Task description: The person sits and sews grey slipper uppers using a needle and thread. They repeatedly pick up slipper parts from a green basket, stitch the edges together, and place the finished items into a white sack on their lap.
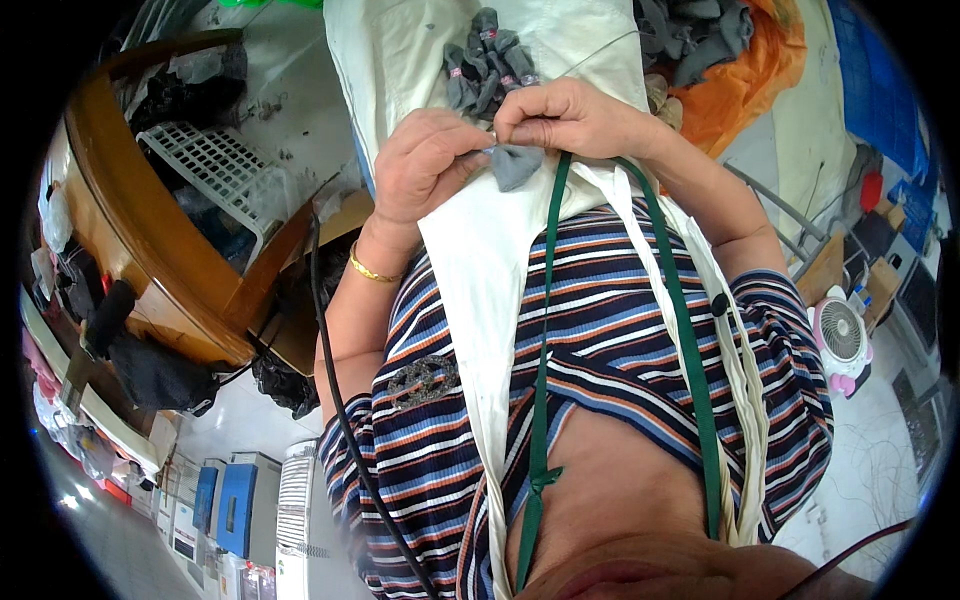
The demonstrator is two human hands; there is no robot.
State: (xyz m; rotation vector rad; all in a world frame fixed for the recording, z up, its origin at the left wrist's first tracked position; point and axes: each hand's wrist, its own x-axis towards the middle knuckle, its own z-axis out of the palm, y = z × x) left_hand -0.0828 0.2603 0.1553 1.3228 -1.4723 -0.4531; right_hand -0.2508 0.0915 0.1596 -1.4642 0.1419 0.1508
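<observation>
A small grey fabric piece (517,167) hangs between my two hands, in front of my chest. My left hand (428,165) is closed, its thumb and forefinger pinching at the left edge of the piece. My right hand (575,118) is closed too, thumb and forefinger pressed together at its top edge. The fingers hide exactly what lies between the tips. Just beyond the hands, a small heap of similar grey fabric pieces (488,65) with reddish marks rests on a white cloth (400,60) spread over my lap.
More dark grey fabric pieces (708,45) lie on an orange sheet (780,60) at the far right. A curved wooden piece of furniture (150,260) and a white plastic grid crate (215,170) stand to the left. A small pink-and-white fan (840,332) sits at the right.
</observation>
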